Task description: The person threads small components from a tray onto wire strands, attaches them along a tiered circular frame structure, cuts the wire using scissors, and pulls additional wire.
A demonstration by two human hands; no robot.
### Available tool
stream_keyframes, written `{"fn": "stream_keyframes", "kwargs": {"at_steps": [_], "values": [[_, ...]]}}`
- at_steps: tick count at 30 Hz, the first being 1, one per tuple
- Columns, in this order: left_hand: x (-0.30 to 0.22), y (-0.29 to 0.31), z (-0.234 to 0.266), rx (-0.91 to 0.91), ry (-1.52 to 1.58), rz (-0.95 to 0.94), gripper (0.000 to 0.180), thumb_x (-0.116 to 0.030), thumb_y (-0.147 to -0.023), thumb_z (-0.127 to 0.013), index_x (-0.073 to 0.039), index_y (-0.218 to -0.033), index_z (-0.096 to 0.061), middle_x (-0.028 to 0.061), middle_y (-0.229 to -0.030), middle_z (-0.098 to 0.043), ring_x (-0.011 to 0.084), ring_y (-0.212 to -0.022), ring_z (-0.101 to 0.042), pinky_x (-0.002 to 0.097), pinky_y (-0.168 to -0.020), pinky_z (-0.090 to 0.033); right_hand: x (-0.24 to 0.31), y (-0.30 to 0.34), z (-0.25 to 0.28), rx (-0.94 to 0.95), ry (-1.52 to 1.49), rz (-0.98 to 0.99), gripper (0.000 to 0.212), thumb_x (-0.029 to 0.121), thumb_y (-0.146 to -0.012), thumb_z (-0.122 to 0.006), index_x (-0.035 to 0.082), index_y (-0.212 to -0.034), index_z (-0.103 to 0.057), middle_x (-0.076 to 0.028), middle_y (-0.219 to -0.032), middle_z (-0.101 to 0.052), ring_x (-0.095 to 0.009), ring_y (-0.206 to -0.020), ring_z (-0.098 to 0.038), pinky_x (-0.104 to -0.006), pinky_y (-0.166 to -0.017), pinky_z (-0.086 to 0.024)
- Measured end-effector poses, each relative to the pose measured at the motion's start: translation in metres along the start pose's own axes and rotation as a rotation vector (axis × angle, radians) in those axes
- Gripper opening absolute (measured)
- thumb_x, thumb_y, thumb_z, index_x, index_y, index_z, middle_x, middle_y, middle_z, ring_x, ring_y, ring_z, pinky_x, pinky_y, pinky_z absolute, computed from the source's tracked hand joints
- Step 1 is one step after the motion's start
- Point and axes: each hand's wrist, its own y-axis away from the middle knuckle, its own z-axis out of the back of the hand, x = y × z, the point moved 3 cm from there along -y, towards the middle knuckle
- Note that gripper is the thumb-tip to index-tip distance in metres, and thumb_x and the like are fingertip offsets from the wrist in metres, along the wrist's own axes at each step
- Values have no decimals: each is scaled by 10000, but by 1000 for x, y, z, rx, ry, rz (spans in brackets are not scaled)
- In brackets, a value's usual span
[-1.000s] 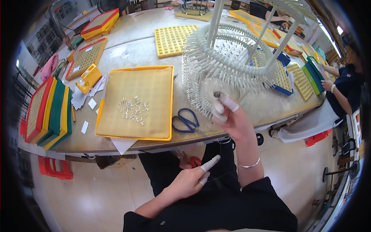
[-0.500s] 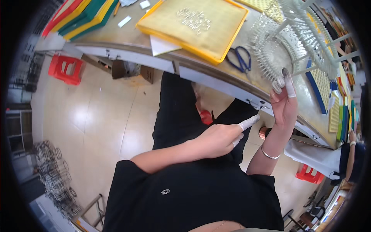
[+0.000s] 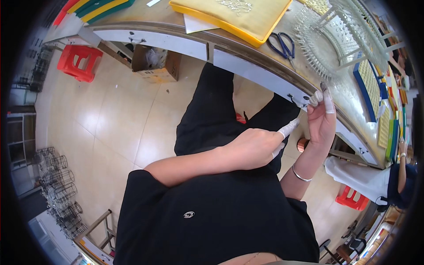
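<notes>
Here, the left hand (image 3: 260,146) is held in front of the lap, with its forearm laid crosswise before the black shirt (image 3: 212,221) and bent at the elbow. The index finger, dressed in a white finger cot (image 3: 289,128), is stretched toward the right hand (image 3: 321,115), while the others are curled under; whether they grip something, I cannot tell. The right forearm, wearing a silver bangle (image 3: 301,173), stands more upright, and its hand is lifted to the near edge of the worktable (image 3: 152,14). Its fingers are bent, their covered tips close together and pointing away from the body. At the uppermost tip there is a dark spot; I cannot tell if it is a held piece or the covering itself.

Just beyond these fingertips is the round pale stand with many prongs (image 3: 309,55), on the right part of the table. Left of it lie the blue-handled scissors (image 3: 282,45), then the yellow-rimmed tray (image 3: 221,25) bearing small shiny pieces (image 3: 235,5). To the right is a blue-framed grid tray (image 3: 360,86). Farther outward, a cardboard box (image 3: 161,73) and a red plastic stool (image 3: 79,62) stand on the floor at left.
</notes>
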Motion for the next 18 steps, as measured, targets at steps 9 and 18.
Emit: {"fn": "stream_keyframes", "kwargs": {"at_steps": [9,18], "values": [[1,12,0,-54,79,-35,587,-52,-777,-505,50,-1327,-331,176,-635,-586,334,-582,-593,405,-529,-469,8,7,-1,41,91,-45,389,153,-914,-518,1,-1264,-443,-40,-929,-588,-101,-775,-547,-238,-654,-515],[19,24,-7,-207,136,-170,493,-109,-824,-540,83,-1258,-406,175,-632,-575,325,-591,-594,400,-532,-472,25,1,32,95,117,-101,419,115,-929,-472,2,-1319,-369,-102,-1088,-562,-172,-939,-582,-285,-822,-528]]}}
